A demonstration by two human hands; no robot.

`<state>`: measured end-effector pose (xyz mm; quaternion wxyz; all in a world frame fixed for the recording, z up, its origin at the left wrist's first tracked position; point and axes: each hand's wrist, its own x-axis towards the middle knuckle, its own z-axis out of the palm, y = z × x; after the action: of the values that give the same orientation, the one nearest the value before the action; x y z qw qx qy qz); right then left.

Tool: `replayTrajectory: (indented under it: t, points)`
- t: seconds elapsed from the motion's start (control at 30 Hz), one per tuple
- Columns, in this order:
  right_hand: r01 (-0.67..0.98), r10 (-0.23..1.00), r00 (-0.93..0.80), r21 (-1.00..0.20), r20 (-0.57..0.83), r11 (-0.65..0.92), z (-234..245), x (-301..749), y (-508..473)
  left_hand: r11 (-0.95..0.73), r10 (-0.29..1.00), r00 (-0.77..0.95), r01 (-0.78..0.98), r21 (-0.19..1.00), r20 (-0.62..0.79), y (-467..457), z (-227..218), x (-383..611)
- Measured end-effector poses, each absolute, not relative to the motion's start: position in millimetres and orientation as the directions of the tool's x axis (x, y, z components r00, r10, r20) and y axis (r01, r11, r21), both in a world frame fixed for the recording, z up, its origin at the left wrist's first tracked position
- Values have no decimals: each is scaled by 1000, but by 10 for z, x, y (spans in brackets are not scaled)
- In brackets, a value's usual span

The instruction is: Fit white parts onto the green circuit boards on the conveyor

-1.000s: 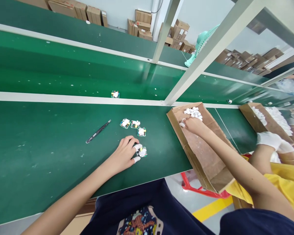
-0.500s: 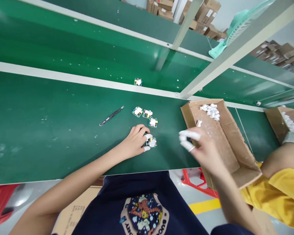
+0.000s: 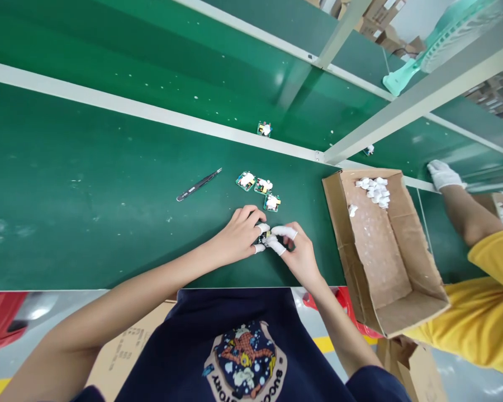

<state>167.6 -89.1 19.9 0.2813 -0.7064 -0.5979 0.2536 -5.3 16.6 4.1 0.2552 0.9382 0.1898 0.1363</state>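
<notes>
My left hand (image 3: 240,233) rests on the green table (image 3: 88,184) and pinches a small circuit board (image 3: 264,240) between white-capped fingertips. My right hand (image 3: 295,251) meets it from the right, capped fingers pressed onto the same board; whether they also hold a small white part is hidden. Three more small boards (image 3: 259,191) with white parts lie in a row just beyond my hands. An open cardboard box (image 3: 381,257) to the right holds several small white parts (image 3: 374,190) at its far end.
Black tweezers (image 3: 199,185) lie left of the boards. One board (image 3: 264,129) sits on the far conveyor belt past the white rail (image 3: 109,106). A co-worker in yellow reaches a white-gloved hand (image 3: 443,174) to the rail at right. A metal frame post (image 3: 402,106) crosses above.
My right hand left the cardboard box and came left to join my left hand on the board. My view tilted down. The co-worker's gloved hand reached forward to the rail.
</notes>
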Motion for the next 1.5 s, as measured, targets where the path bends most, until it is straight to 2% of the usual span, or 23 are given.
replayTrajectory:
  t: [0.1,0.2,0.33,0.4,0.47,0.53,0.6,0.67,0.87,1.0,1.1,1.17,1.27,1.37,1.5]
  points:
    - [679,957,142,-678,-253,-280,242,1718,-761,-808,419,891,281,517,171,166,29,-51]
    - [719,897,78,-599,-436,-354,297,1713,-631,-819,414,890,273,505,191,160,18,-57]
    - [792,861,98,-485,-499,-371,340,1645,-540,-829,416,885,274,487,211,148,21,-68]
    - [789,861,105,-485,-498,-377,353,1654,-537,-834,416,884,277,477,214,144,27,-69]
    - [681,833,28,-600,-552,-421,367,1715,-549,-836,417,883,281,471,213,140,31,-66]
    - [466,774,-124,-725,-621,-506,376,1804,-563,-838,420,881,284,465,219,135,29,-59]
    - [294,736,-218,-763,-640,-576,365,1875,-573,-843,423,876,287,455,230,129,26,-53]
    - [237,734,-200,-759,-648,-606,332,1903,-582,-849,425,871,290,441,246,128,28,-51]
    - [191,778,-143,-789,-611,-584,205,1899,-623,-882,380,861,228,413,337,121,68,-57]
    - [118,822,-178,-841,-540,-527,168,1986,-713,-920,332,875,218,326,351,59,57,-45]
    - [230,887,-109,-880,-448,-416,144,2011,-824,-934,316,882,226,275,350,24,48,-38]
    - [354,933,-77,-885,-351,-304,123,1999,-894,-918,346,880,246,311,325,32,42,-36]
    - [484,975,-40,-858,-217,-172,93,1960,-958,-853,420,869,280,440,263,82,17,-30]
    - [536,986,8,-832,-168,-146,83,1903,-961,-775,492,846,319,546,203,128,-23,-14]
    - [570,993,43,-813,-111,-115,88,1811,-901,-739,527,830,341,581,183,140,-57,8]
